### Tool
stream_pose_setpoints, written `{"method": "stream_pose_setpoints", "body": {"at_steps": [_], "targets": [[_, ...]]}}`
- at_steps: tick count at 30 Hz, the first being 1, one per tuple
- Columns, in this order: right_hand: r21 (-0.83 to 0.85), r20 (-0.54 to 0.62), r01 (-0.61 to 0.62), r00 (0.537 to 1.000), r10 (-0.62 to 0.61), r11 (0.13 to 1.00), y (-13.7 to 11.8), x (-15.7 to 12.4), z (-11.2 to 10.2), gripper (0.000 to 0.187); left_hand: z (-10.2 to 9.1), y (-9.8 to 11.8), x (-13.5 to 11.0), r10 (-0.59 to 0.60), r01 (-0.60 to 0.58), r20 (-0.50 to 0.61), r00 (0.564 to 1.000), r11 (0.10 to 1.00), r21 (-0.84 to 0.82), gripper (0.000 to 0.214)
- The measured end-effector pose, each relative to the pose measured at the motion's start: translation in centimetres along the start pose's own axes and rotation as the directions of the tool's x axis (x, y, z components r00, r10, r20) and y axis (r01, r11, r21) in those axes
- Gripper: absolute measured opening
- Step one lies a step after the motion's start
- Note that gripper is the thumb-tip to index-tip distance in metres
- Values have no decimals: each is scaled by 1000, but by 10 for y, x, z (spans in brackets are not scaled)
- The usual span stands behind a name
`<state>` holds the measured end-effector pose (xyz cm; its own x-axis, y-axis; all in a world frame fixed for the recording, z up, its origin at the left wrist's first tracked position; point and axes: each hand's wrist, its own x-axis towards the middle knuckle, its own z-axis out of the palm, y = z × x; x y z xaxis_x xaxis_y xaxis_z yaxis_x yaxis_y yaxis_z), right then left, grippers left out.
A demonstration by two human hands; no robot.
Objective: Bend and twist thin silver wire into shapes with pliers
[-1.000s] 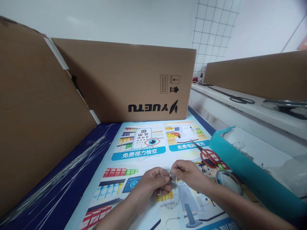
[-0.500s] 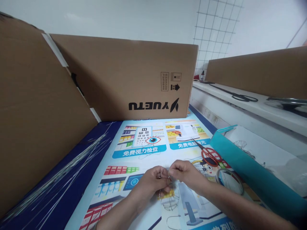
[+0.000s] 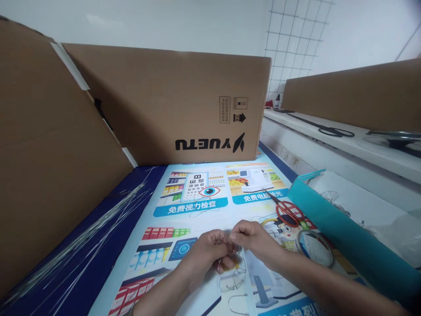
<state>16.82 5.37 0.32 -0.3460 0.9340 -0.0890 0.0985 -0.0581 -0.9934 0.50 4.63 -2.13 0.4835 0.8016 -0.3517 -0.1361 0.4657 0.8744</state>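
Above the printed poster (image 3: 204, 224), my hands meet around thin bent wire (image 3: 235, 281). My left hand (image 3: 210, 252) is closed on the wire, with its fingers curled and loops hanging below them. Close against it, my right hand (image 3: 255, 239) pinches with thumb and forefinger at the same wire; the exact grip point is too small to make out. Under the hands lies a separate curved wire piece (image 3: 237, 298). A pair of red-handled scissors (image 3: 289, 213) lies open to the right, beside a round coil (image 3: 315, 248).
A teal-sided box (image 3: 351, 241) with wire pieces inside stands at right. Long straight wires (image 3: 88, 232) lie on the blue cloth at left. Cardboard panels (image 3: 148, 109) wall the back and left. Black scissors (image 3: 333, 131) rest on the white ledge (image 3: 371, 149).
Both hands stay in nearly the same place. The fingers have shifted slightly on the wire, and the hanging loops have moved a little.
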Motion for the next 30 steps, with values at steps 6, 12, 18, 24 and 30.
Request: {"method": "stream_pose_setpoints", "body": {"at_steps": [6,12,18,24,30], "targets": [[-16,8,29,1000,-29,999,5,0,-1,20,1,1,0,-16,16,-5,1000,1000,20,19],[-87,1,37,999,-37,995,3,-1,-2,21,6,11,-6,-27,26,7,1000,994,103,20],[-180,-56,39,997,-50,983,0,-2,-2,16,6,12,-7,-15,16,-9,1000,991,132,21],[-276,-66,94,991,-116,956,0,-2,-3,15,7,11,-6,4,2,-44,999,992,126,23],[-426,-98,118,980,-175,897,6,-2,-5,11,10,14,-7,4,2,-61,998,995,99,25]]}}
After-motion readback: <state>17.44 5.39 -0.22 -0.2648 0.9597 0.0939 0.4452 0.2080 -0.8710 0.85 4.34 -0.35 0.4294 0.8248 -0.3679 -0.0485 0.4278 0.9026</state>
